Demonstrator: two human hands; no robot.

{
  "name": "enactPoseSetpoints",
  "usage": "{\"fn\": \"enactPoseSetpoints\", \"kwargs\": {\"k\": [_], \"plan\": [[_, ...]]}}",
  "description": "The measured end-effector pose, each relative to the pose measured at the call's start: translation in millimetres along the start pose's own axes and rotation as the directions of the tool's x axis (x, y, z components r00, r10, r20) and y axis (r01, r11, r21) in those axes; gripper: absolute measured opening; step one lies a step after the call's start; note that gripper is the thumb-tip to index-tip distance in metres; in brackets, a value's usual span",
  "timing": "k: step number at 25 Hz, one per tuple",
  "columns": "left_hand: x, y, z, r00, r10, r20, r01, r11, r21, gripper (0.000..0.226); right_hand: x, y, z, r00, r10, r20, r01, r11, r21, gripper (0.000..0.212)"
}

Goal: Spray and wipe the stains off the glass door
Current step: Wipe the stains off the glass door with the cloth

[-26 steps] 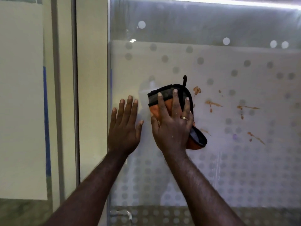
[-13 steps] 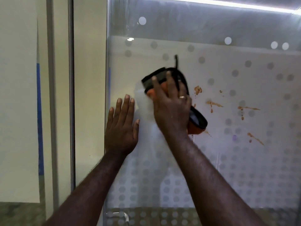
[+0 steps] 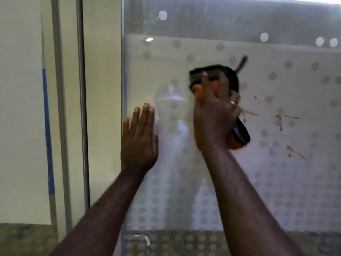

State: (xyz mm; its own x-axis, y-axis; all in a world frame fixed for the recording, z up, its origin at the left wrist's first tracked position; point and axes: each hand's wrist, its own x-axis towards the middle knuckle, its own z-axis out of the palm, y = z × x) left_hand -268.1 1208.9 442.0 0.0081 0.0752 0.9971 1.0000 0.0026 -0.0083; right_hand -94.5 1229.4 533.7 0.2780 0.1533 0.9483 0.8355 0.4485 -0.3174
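A glass door (image 3: 239,182) with a frosted dot pattern fills the right of the view. Orange-brown stains (image 3: 287,117) streak it at mid-right, with another streak (image 3: 295,153) lower down. My right hand (image 3: 215,115) presses a black and orange cleaning cloth (image 3: 239,132) flat against the glass, just left of the stains; the hand and cloth are motion-blurred. My left hand (image 3: 140,137) lies flat on the glass near the door's left edge, fingers spread upward, holding nothing. No spray bottle is in view.
The door's left edge (image 3: 123,108) meets a cream wall with a vertical metal frame (image 3: 82,108). A metal handle fitting (image 3: 140,239) sits at the door's bottom left. A faint reflection of a person shows in the glass between my hands.
My right hand has swept the cloth up and then rightward over the glass, reaching the left stains. The stain nearest the cloth is now covered. My left hand stays flat on the door.
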Motion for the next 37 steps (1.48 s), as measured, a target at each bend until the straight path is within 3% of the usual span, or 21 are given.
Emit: {"fn": "enactPoseSetpoints", "kwargs": {"k": [1,2,5,7,10,12,13,15,17,18,22,23,25,27,30,31,35,37], "plan": [[0,1,-1,1.000,0.002,-0.006,-0.002,1.000,0.013,0.055,-22,6,-2,0.995,0.101,-0.014,-0.101,0.995,0.013,0.055],[0,2,-1,1.000,0.007,-0.011,-0.007,1.000,0.022,0.055,-50,4,-5,0.994,0.105,0.011,-0.105,0.994,0.009,0.058],[-1,2,-1,1.000,0.013,-0.003,-0.013,1.000,0.004,0.055,-83,-25,0,0.965,-0.227,0.133,0.226,0.974,0.023,0.053],[-1,0,0,1.000,0.020,-0.009,-0.020,1.000,-0.006,0.056,-37,-26,3,0.944,-0.298,0.144,0.298,0.954,0.028,0.052],[-1,-1,1,1.000,0.011,-0.007,-0.011,1.000,0.005,0.056,-7,10,-1,0.998,-0.050,0.034,0.051,0.998,-0.026,0.056],[-1,1,1,1.000,0.013,-0.010,-0.013,1.000,0.003,0.056,-41,26,-5,0.998,0.068,0.009,-0.068,0.997,-0.019,0.061],[-1,2,1,1.000,0.014,-0.019,-0.014,1.000,0.000,0.057,-63,22,-6,0.998,0.046,0.035,-0.046,0.999,-0.002,0.063],[-2,2,2,0.999,0.019,-0.035,-0.019,1.000,-0.002,0.057,-89,5,-3,0.985,-0.142,0.098,0.140,0.990,0.024,0.059],[-3,-1,3,0.999,0.034,-0.039,-0.034,0.999,0.001,0.056,-70,-5,-1,0.949,-0.294,0.115,0.296,0.955,-0.004,0.054],[-3,-2,4,0.999,0.038,-0.038,-0.038,0.999,0.013,0.056,-47,0,-2,0.952,-0.287,0.103,0.290,0.957,-0.017,0.052],[-3,-1,3,0.999,0.023,-0.043,-0.021,0.999,0.037,0.054,3,55,-17,0.995,0.099,0.015,-0.099,0.994,-0.036,0.054],[-3,1,2,0.999,0.017,-0.040,-0.016,0.999,0.039,0.054,-7,62,-19,0.991,0.134,0.007,-0.133,0.990,-0.044,0.056],[-3,4,0,0.999,0.018,-0.035,-0.016,0.999,0.040,0.055,-41,53,-19,0.998,0.058,0.036,-0.057,0.998,-0.037,0.059],[-3,3,-1,0.999,0.022,-0.024,-0.021,0.999,0.034,0.055,-64,33,-16,0.989,-0.119,0.090,0.119,0.993,0.001,0.057],[-4,2,-1,0.999,0.033,-0.034,-0.032,0.999,0.030,0.055,-27,36,-16,0.955,-0.285,0.083,0.286,0.958,-0.006,0.049],[-4,2,0,0.999,0.036,-0.039,-0.035,0.999,0.035,0.055,-6,48,-19,0.965,-0.256,0.061,0.258,0.966,-0.031,0.047],[-4,2,0,0.998,0.034,-0.052,-0.032,0.999,0.038,0.054,8,107,-33,0.996,0.090,0.015,-0.089,0.994,-0.060,0.054],[-5,2,1,0.998,0.031,-0.061,-0.029,0.999,0.036,0.055,-27,103,-33,0.995,0.082,0.048,-0.080,0.996,-0.049,0.057]]}}
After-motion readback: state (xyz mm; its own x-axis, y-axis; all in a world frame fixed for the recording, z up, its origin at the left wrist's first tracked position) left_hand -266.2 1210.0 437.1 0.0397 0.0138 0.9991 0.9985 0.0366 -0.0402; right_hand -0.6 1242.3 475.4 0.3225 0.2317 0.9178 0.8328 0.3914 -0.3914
